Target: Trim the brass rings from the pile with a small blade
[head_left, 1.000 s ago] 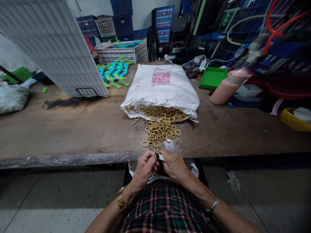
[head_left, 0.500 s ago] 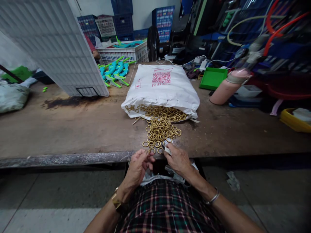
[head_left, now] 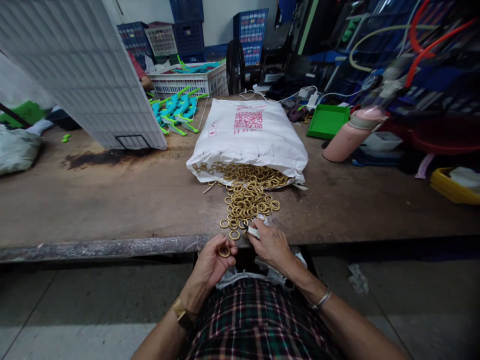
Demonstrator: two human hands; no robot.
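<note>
At the table's front edge, my left hand (head_left: 215, 260) is closed on a brass-coloured ring (head_left: 224, 251), pinched between thumb and fingers. My right hand (head_left: 273, 244) grips a small knife-like tool (head_left: 252, 231) with a pale handle and a dark pointed tip; the tip points left, over loose rings. Just beyond both hands lies a pile of similar rings (head_left: 247, 200). It spills from the open mouth of a white woven sack (head_left: 217, 120) printed in red, lying flat on the table. A single ring (head_left: 234, 235) lies near the edge, between the hands.
A grey ribbed panel (head_left: 93, 75) stands at the left of the wooden table (head_left: 93, 200). Behind it are turquoise and green plastic parts (head_left: 180, 110) and a white crate (head_left: 187, 85). On the right are a green tray (head_left: 328, 121), a pink bottle (head_left: 347, 137) and a yellow tray (head_left: 450, 187).
My left hand has drawn back slightly toward me and turned, so the ring in it shows now. The tool in my right hand has shifted a little left.
</note>
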